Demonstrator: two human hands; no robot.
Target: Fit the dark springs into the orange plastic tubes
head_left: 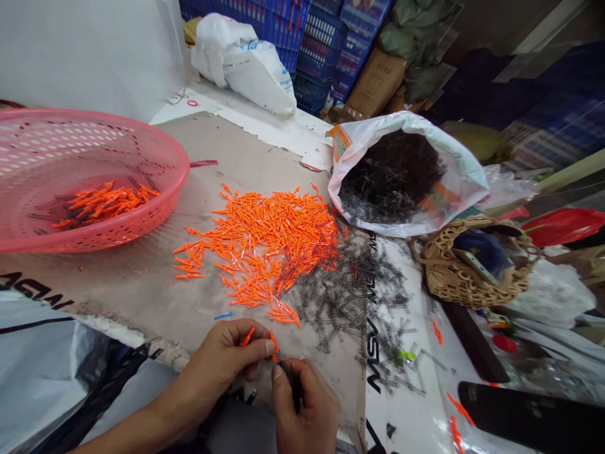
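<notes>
While the left hand (227, 350) pinches an orange piece (274, 341), the right hand (309, 403) curls, its hold unclear.

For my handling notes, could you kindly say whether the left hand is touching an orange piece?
Touching: the head view shows the left hand pinching an orange piece at the thumb tip.

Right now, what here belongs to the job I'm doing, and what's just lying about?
Seemingly part of the job:
orange pieces, some held in your left fingers
dark spring-like pieces
pink basket with orange pieces inside
white sack of dark pieces

Probably just lying about:
woven bag
white plastic bag
blue crates
cardboard box
</notes>
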